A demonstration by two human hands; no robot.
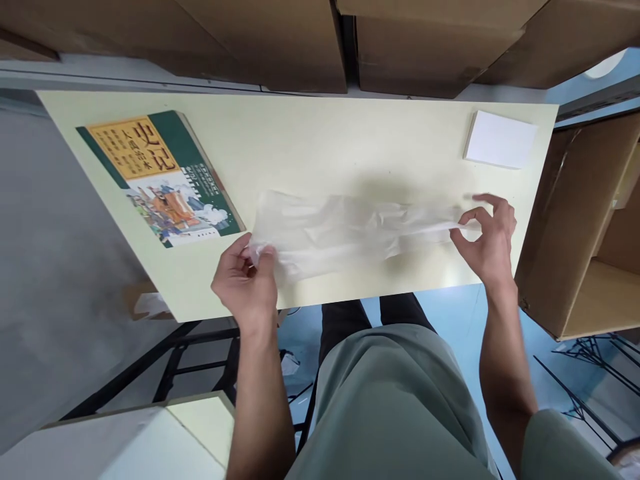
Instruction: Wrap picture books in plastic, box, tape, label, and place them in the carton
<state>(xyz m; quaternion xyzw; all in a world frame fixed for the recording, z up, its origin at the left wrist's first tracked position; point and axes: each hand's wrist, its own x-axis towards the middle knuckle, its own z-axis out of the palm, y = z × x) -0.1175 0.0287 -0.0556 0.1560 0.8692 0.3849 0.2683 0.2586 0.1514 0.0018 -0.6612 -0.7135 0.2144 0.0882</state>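
Observation:
A thin, translucent white plastic sheet or bag (340, 233) is stretched lengthwise above the pale table (310, 147). Its wide left end is held in my left hand (250, 277), the thumb on top and the fingers curled beneath. At the other end the plastic narrows to a twist, which my right hand (485, 237) pinches between thumb and index finger. Just beyond my left hand lies a green and yellow book (165, 177) with an illustrated cover. A small white box or stack of cards (501, 139) rests at the table's far right corner.
Cardboard boxes (260, 40) line the table's far edge. An open cardboard box (575, 220) stands to the right. Below left are a black metal frame (195, 367) and a pale board or box (135, 440).

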